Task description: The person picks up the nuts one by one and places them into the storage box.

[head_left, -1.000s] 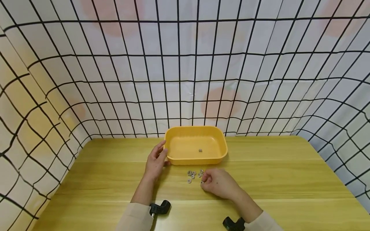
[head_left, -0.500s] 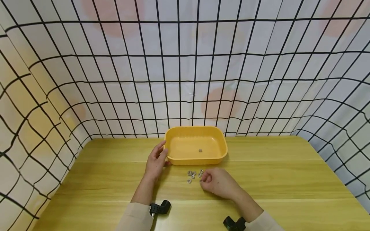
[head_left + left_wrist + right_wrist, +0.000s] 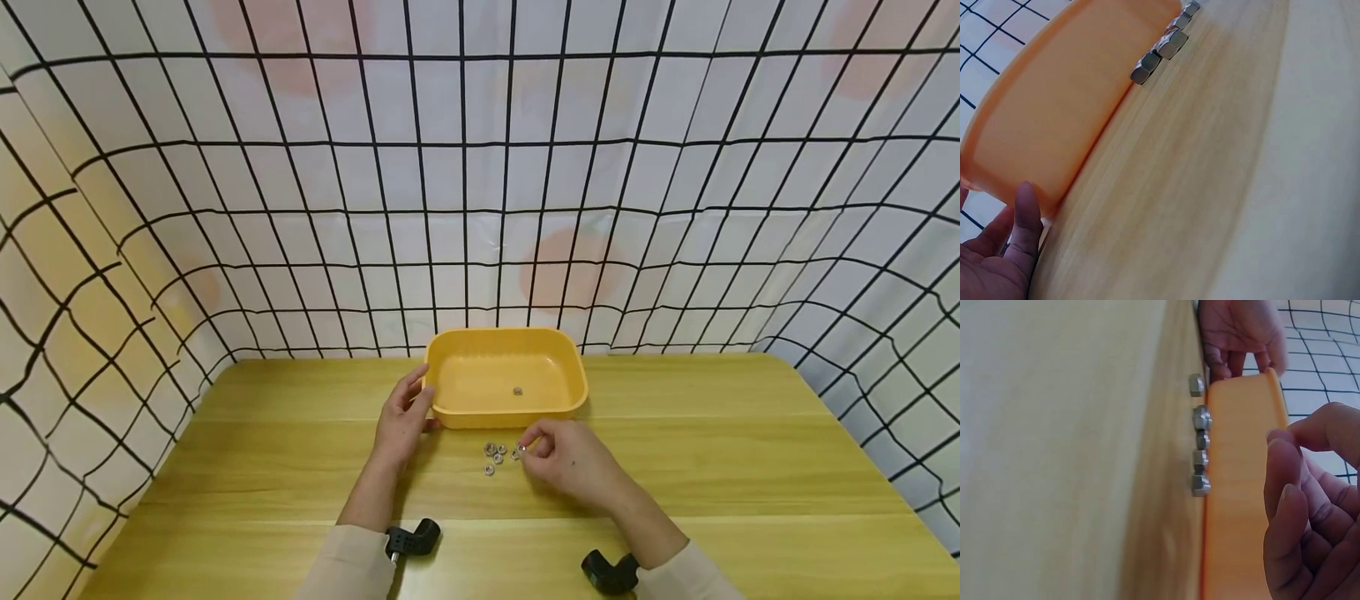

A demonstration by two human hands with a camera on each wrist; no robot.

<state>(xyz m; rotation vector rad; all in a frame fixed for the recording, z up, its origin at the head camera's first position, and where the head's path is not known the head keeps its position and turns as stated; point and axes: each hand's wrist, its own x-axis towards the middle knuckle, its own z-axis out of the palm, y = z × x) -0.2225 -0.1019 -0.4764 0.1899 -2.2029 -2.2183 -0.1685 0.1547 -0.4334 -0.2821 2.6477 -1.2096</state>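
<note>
In the head view, my left hand (image 3: 401,423) rests its extended fingers against the left end of a yellow tray (image 3: 510,421). The left wrist view shows a finger (image 3: 1025,215) of it touching the tray's wall. My right hand (image 3: 570,458) pinches a small metal nut between thumb and index finger, just in front of the tray. That nut is mostly hidden by the fingertips (image 3: 1282,440) in the right wrist view. To the left of the right hand, several hex nuts (image 3: 498,458) lie on the table. One nut (image 3: 517,391) lies inside the tray.
The wooden table (image 3: 300,467) carries the tray near its back edge. Behind it rises a white curtain (image 3: 487,183) with a black grid, which wraps round both sides. A black wrist camera (image 3: 415,539) sits on the left wrist, another (image 3: 609,573) on the right.
My right hand has moved slightly away from me towards the tray, with the pinched nut leaving its spot on the table. The left hand stays at the tray's left end.
</note>
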